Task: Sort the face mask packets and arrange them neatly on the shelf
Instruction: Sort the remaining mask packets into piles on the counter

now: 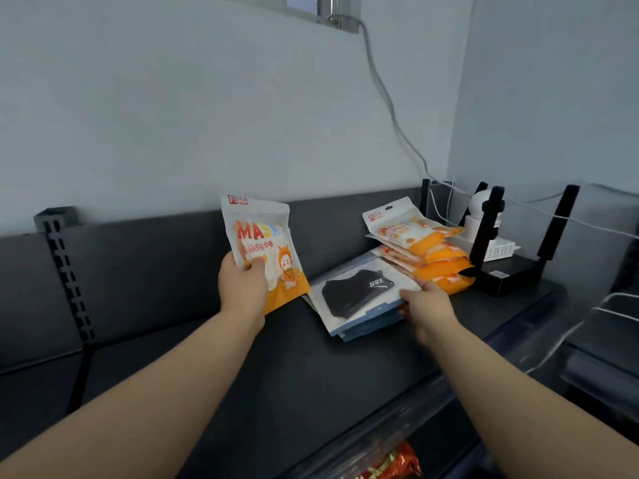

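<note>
Orange and white is the packet [264,248] the left hand [242,288] is holding up just left of the frame's centre, standing upright with "MAS" readable across the front and a little cartoon figure under it. Thumb is pressing on the front near the lower left edge and the other fingers are wrapping behind, so it's clamped on that packet, lifted clear of the dark shelf [294,368]. Right of centre, the right hand [427,307] is sitting at the near right corner of a flat stack of white and blue packets [363,299], the top one showing a black mask through its window. Thumb is lying on top and the rest of the fingers are curling down over the edge, so it's gripping the stack's side, though how many packets it's got I can't tell. Just behind, touching or nearly so, a tilted pile of orange packets [425,252] is lying on the shelf. Further right, a black router [501,271] with tall antennas is sitting next to a white camera [479,209].
</note>
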